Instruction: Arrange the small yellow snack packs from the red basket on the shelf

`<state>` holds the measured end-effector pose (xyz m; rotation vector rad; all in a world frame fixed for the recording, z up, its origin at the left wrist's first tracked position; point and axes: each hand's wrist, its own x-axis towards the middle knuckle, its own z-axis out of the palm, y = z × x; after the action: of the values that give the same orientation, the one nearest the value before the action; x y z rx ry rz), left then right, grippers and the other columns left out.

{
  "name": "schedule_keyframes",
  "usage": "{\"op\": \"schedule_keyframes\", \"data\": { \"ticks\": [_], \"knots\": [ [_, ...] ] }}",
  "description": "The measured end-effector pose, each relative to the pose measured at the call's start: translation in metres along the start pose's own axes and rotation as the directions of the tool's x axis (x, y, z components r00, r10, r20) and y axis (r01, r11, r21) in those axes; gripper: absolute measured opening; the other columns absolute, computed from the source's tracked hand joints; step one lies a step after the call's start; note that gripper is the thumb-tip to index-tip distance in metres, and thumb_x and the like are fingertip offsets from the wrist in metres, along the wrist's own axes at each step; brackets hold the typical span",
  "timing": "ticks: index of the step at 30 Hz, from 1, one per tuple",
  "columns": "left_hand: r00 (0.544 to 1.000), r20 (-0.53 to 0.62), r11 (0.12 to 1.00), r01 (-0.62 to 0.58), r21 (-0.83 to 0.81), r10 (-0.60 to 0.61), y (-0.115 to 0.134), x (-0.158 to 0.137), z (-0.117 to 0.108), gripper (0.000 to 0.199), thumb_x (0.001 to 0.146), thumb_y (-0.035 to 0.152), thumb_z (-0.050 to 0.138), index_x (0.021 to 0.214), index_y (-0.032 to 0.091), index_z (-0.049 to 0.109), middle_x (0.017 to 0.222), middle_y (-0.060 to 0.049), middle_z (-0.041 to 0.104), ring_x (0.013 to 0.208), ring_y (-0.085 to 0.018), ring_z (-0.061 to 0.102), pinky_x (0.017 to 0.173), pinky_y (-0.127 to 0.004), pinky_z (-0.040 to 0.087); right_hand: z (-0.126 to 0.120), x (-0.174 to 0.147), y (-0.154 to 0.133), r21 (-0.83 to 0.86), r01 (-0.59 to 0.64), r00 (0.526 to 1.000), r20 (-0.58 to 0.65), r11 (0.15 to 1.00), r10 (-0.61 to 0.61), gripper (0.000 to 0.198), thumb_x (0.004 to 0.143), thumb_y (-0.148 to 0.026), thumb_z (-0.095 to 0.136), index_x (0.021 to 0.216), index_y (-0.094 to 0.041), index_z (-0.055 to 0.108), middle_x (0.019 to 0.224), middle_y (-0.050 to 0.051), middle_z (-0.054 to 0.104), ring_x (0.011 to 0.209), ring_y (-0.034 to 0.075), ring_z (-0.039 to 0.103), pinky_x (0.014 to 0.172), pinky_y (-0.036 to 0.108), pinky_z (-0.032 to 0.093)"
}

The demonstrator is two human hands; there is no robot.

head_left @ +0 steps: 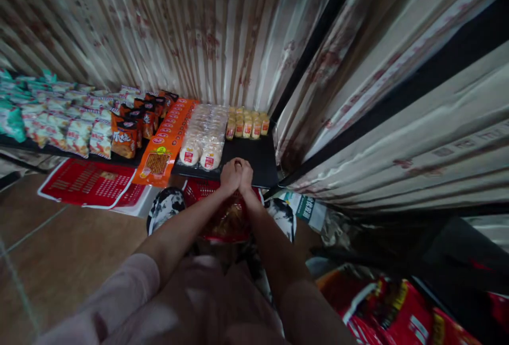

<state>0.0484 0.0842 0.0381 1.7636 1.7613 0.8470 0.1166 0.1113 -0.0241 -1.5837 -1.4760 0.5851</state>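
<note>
Left hand (pixel 229 176) and right hand (pixel 245 174) folded together mid-frame at edge of black shelf (pixel 258 157), seemingly resting, whether holding anything I can't tell; just upper left, clear-wrapped round crackers (pixel 204 130) in rows, red labels (pixel 209 161) frontward, presumably for reading; red basket (pixel 194 190) below.

A pleated, pale curtain with reddish prints (pixel 210 32) hangs at twelve o'clock; a dark pole (pixel 318 37) slants at one, a thicker dark bar (pixel 429 71) towards two. Glossy red packages (pixel 407 308) lie near four o'clock. Brown floor tiles (pixel 91 260) show at eight, a white-edged red bag (pixel 87 182) at nine.
</note>
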Motion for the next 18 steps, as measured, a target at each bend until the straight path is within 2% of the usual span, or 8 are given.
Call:
{"op": "schedule_keyframes", "data": {
  "ticks": [6, 12, 14, 16, 18],
  "knots": [
    [0.999, -0.05, 1.0, 0.017, -0.023, -0.018, -0.009, -0.029, -0.009, 0.03, 0.087, 0.019, 0.04, 0.109, 0.015, 0.059, 0.109, -0.01, 0.064, 0.103, -0.02, 0.056, 0.094, -0.033, 0.043, -0.009, -0.034, -0.016, 0.072, 0.041, 0.998, -0.044, 0.997, -0.038, 0.033, 0.077, -0.012, 0.037, 0.095, -0.016, 0.065, 0.09, 0.006, 0.06, 0.083, 0.016, 0.054, 0.079, 0.027, 0.045],
    [0.99, -0.095, 0.993, -0.109, -0.049, 0.104, -0.038, -0.063, -0.013, 0.029, 0.084, 0.017, 0.045, 0.109, 0.014, 0.057, 0.107, -0.009, 0.063, 0.103, -0.02, 0.054, 0.095, -0.032, 0.042, -0.002, -0.073, -0.021, 0.054, 0.045, 0.999, -0.027, 0.998, -0.044, 0.034, 0.077, -0.013, 0.038, 0.1, -0.017, 0.063, 0.097, 0.007, 0.06, 0.088, 0.017, 0.055, 0.082, 0.027, 0.045],
    [0.99, -0.071, 0.992, -0.121, -0.027, 0.119, -0.054, -0.074, -0.013, 0.029, 0.083, 0.017, 0.044, 0.109, 0.013, 0.057, 0.107, -0.01, 0.063, 0.103, -0.02, 0.054, 0.095, -0.032, 0.042, 0.005, -0.087, -0.016, 0.041, 0.029, 0.999, 0.023, 0.999, -0.03, 0.034, 0.077, -0.013, 0.038, 0.1, -0.017, 0.063, 0.098, 0.008, 0.06, 0.09, 0.017, 0.056, 0.082, 0.027, 0.045],
    [0.998, -0.017, 0.997, -0.066, 0.03, 0.067, -0.071, -0.083, -0.012, 0.028, 0.085, 0.018, 0.042, 0.108, 0.012, 0.057, 0.106, -0.01, 0.063, 0.104, -0.02, 0.054, 0.095, -0.033, 0.042, 0.012, -0.101, -0.008, 0.011, -0.012, 0.993, 0.119, 1.0, 0.01, 0.032, 0.078, -0.012, 0.04, 0.098, -0.017, 0.064, 0.099, 0.009, 0.061, 0.091, 0.018, 0.056, 0.083, 0.028, 0.044],
    [0.992, 0.127, 0.992, -0.013, 0.129, -0.004, -0.091, -0.09, -0.011, 0.029, 0.087, 0.019, 0.039, 0.108, 0.013, 0.058, 0.107, -0.01, 0.063, 0.104, -0.019, 0.055, 0.095, -0.032, 0.042, 0.021, -0.115, 0.003, -0.027, -0.094, 0.96, 0.263, 0.995, 0.098, 0.029, 0.079, -0.012, 0.041, 0.094, -0.018, 0.065, 0.099, 0.009, 0.063, 0.093, 0.019, 0.056, 0.085, 0.029, 0.042]
  ]
}}
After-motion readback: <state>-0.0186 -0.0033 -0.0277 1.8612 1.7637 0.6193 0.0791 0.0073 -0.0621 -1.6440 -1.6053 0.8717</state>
